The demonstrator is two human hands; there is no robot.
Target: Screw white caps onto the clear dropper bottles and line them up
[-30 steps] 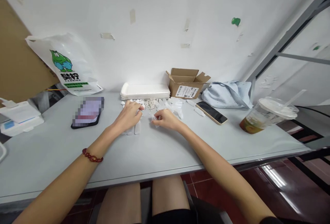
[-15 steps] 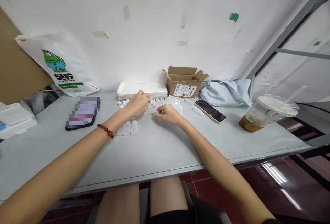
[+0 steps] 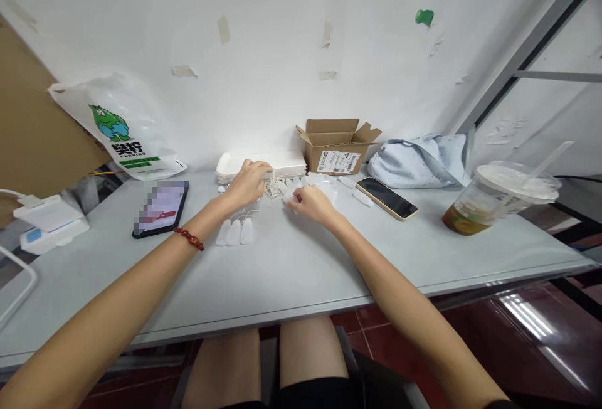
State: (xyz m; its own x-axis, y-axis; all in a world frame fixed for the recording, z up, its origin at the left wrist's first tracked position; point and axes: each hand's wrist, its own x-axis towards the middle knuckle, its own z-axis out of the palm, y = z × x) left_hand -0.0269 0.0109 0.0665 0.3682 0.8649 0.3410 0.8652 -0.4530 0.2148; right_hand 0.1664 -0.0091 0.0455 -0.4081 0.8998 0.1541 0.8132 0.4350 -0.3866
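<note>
My left hand [image 3: 249, 183], with a red bead bracelet [image 3: 189, 239] on its wrist, bends over a pile of small off-white pieces [image 3: 273, 189]. Its fingers are curled in a pinch, and whatever lies between them is too small to make out. Close by on the right, my right hand [image 3: 311, 202] pinches a small translucent white piece [image 3: 288, 198], partly covered by the fingers. Several translucent white oval tags [image 3: 234, 233] with thin strings lie side by side in front of my left wrist. More translucent pieces [image 3: 324, 182] are spread behind my right hand.
Behind the hands are a stack of white trays [image 3: 286, 161] and an open cardboard box [image 3: 339, 152]. A phone [image 3: 388, 198], a light blue cloth bag [image 3: 418, 164] and a drink cup [image 3: 489, 202] stand right. Left are another phone [image 3: 162, 208] and a white plastic bag [image 3: 126, 127].
My left hand has shifted slightly left, uncovering more of the small off-white pile. My right hand has moved slightly right and up, its fingers still pinched. The camera view has shifted a little.
</note>
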